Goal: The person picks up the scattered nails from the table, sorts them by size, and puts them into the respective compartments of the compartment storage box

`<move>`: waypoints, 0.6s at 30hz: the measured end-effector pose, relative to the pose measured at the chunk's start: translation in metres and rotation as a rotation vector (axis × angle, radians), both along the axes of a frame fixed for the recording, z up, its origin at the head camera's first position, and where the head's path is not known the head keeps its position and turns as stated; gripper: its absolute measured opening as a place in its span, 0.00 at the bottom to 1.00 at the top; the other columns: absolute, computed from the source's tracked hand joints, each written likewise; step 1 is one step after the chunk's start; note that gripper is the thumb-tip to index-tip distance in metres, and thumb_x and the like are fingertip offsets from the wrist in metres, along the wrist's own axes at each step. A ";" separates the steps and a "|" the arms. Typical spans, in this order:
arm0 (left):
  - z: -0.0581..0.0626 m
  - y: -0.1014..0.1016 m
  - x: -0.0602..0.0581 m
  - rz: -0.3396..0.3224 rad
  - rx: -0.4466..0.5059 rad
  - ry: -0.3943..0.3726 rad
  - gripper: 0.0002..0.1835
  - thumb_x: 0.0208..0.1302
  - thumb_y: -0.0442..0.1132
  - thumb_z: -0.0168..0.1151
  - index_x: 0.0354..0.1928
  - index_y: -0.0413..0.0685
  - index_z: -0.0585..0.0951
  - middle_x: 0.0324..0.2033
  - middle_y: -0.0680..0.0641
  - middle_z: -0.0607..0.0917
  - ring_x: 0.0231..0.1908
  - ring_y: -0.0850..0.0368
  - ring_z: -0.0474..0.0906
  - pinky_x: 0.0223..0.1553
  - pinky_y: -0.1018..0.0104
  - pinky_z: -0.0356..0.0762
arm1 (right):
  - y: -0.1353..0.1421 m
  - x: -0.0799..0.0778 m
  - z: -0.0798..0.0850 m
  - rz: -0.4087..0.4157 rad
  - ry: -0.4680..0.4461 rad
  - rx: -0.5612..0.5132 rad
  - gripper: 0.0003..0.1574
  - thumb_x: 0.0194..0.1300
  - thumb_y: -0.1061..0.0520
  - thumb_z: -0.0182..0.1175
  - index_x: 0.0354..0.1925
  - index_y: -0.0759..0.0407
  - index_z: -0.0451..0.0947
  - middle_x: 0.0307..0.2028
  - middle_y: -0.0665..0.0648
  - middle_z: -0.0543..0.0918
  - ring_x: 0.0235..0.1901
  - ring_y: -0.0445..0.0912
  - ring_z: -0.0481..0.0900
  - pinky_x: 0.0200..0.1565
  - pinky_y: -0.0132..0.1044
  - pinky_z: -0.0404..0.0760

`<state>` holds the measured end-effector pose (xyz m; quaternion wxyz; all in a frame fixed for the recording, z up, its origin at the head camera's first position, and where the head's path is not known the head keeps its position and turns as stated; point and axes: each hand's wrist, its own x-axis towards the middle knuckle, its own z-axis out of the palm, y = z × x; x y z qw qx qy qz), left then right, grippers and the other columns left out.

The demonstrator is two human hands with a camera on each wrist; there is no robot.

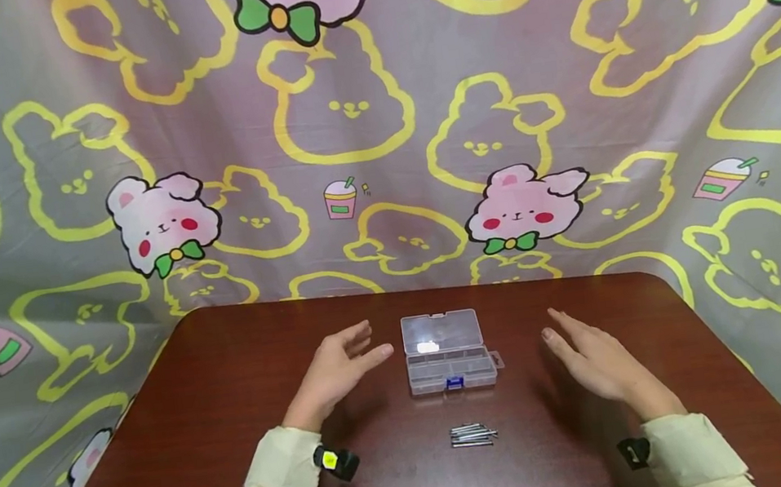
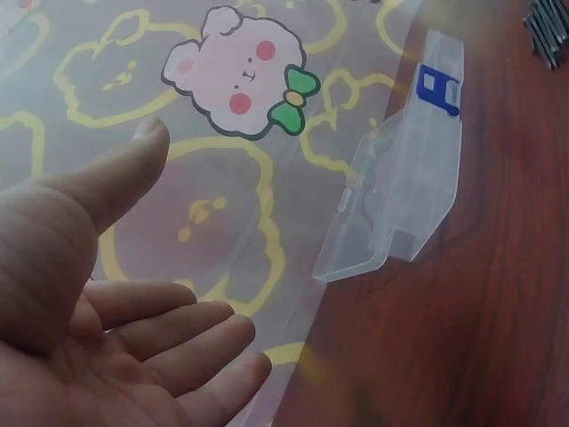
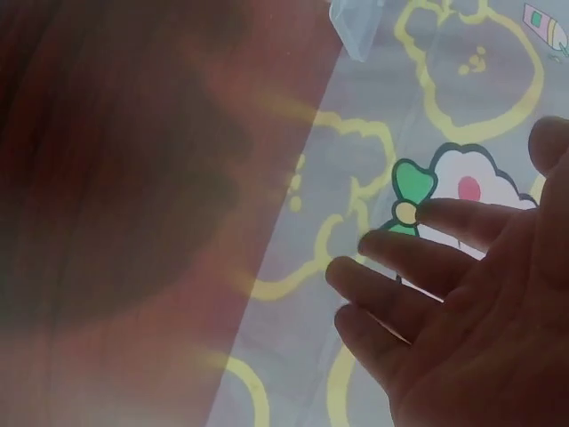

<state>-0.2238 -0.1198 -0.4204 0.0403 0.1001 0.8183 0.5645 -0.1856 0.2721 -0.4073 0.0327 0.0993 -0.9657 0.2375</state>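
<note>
Nails lie on the tabletop outside the already opened box, left grip and right grip apart, holding nothing.

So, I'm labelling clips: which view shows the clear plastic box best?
Head view: it shows the whole plastic box, with open lid, compartments and blue latch. Left wrist shows it slanted, compartments unclear; right wrist catches only a corner.
</note>
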 end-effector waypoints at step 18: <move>-0.023 0.019 -0.014 -0.034 0.226 -0.135 0.32 0.57 0.38 0.77 0.63 0.35 0.77 0.59 0.33 0.79 0.57 0.42 0.79 0.56 0.52 0.77 | -0.001 0.005 -0.007 0.003 -0.149 -0.269 0.43 0.80 0.35 0.40 0.76 0.62 0.57 0.70 0.70 0.66 0.70 0.67 0.60 0.63 0.68 0.62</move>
